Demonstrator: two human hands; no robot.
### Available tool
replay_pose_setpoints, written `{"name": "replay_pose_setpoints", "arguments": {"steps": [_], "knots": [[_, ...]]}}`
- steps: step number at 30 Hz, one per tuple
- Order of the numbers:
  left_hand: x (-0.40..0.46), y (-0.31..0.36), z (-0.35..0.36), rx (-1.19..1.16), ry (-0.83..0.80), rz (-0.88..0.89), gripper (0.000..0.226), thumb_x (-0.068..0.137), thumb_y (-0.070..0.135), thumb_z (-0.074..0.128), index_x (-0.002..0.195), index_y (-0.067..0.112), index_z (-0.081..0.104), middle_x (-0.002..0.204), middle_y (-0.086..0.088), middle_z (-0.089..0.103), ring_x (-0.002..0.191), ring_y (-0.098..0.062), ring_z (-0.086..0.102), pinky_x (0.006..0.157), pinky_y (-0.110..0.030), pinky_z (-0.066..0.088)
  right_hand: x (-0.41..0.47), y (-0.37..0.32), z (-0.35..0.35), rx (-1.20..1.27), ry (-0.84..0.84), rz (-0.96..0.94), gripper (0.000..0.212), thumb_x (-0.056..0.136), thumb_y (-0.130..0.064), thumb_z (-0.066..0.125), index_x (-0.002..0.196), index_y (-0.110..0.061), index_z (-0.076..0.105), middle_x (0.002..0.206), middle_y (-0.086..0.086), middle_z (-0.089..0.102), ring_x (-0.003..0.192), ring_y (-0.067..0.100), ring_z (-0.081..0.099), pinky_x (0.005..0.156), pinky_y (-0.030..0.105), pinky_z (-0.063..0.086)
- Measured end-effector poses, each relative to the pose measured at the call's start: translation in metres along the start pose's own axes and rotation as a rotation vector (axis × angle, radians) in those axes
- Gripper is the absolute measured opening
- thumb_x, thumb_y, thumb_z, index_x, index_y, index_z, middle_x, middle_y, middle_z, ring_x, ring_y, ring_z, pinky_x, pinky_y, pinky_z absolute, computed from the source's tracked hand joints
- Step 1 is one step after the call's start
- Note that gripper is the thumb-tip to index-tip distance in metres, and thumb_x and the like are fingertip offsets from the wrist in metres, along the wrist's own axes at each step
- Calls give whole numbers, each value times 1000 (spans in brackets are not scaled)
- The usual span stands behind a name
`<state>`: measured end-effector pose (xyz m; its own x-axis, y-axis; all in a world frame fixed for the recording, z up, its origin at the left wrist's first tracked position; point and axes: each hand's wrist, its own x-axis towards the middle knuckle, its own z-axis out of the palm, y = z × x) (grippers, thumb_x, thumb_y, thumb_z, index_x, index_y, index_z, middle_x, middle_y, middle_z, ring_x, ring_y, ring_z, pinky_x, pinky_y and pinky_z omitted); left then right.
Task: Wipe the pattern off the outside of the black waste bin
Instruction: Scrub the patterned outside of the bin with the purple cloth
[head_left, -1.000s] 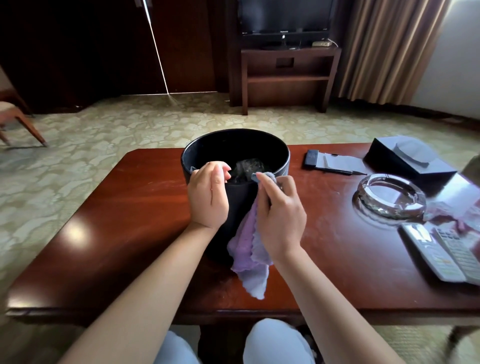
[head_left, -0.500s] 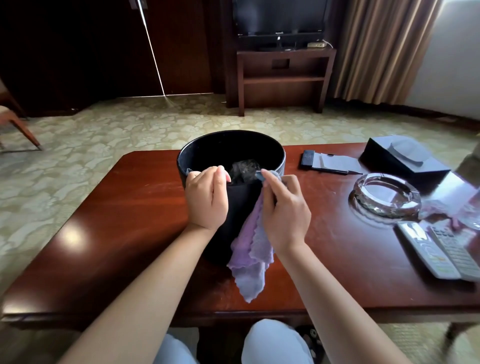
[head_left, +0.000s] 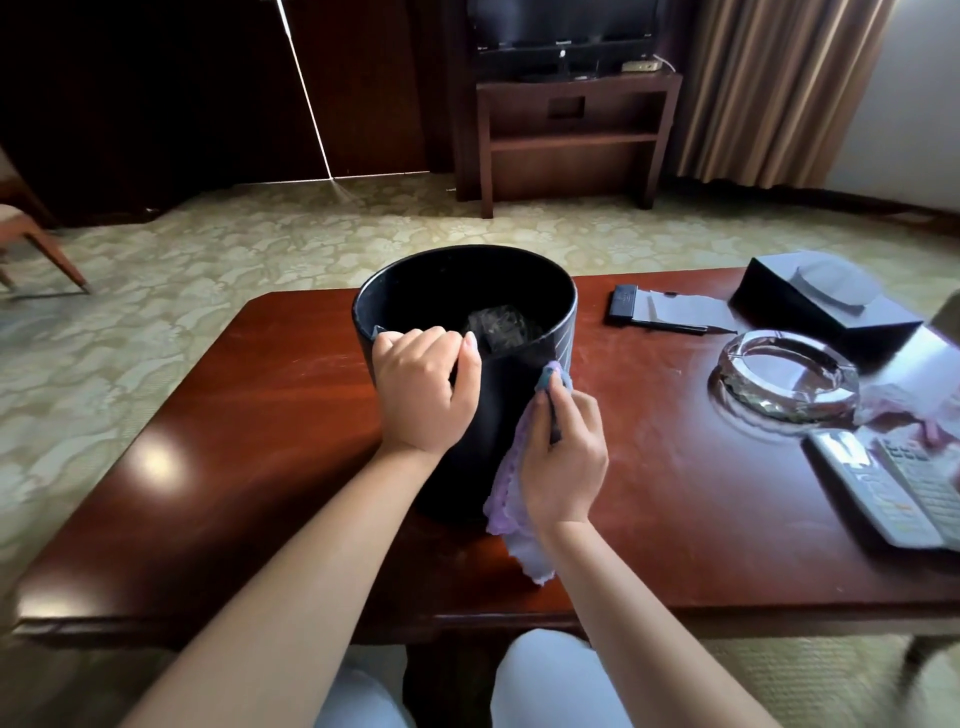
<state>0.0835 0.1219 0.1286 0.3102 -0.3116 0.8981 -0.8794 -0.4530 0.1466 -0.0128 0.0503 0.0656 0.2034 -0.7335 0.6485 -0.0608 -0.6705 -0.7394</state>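
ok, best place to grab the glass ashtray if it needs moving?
Grip the glass ashtray by its thick raised rim, coming from above: it lies flat and low on the table, so the sides give little purchase. The near edge sits close to the remotes.

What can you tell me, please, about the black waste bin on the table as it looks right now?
The black waste bin is a round, glossy, open-topped container standing upright on the reddish wooden table. Pale diagonal lines show on its outer wall at the right, below the rim. Something crumpled and clear lies inside. The left hand holds the near rim, fingers curled over it. The right hand presses a purple cloth against the right outer wall.
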Motion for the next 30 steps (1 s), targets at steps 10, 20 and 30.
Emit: {"name": "replay_pose_setpoints", "arguments": {"steps": [10, 20, 30], "knots": [[-1, -1, 3, 17, 7, 12, 39, 93, 21, 40, 55, 16, 36, 50, -3, 39, 50, -25, 42, 61, -36, 27, -58, 43, -1, -345, -437, 404, 37, 98, -27, 40, 134, -23, 47, 103, 1, 51, 69, 20, 52, 55, 27, 36], [-2, -1, 3, 5, 12, 21, 36, 93, 21, 40, 59, 21, 30, 50, -2, 37, 50, -25, 41, 61, -36, 28, -68, 57, 1, -198, -649, 649, 33, 98, -18, 32, 127, -12, 47, 114, 10, 57, 98, 24, 54, 73, 27, 35], [-1, -2, 3, -34, 13, 16, 36, 92, 21, 42, 58, 21, 27, 54, 7, 26, 48, -23, 37, 60, -37, 29, -54, 58, 9, -70, -586, 778, 30, 88, -1, 32, 110, -3, 52, 107, 17, 56, 87, 24, 49, 72, 28, 35]]}}
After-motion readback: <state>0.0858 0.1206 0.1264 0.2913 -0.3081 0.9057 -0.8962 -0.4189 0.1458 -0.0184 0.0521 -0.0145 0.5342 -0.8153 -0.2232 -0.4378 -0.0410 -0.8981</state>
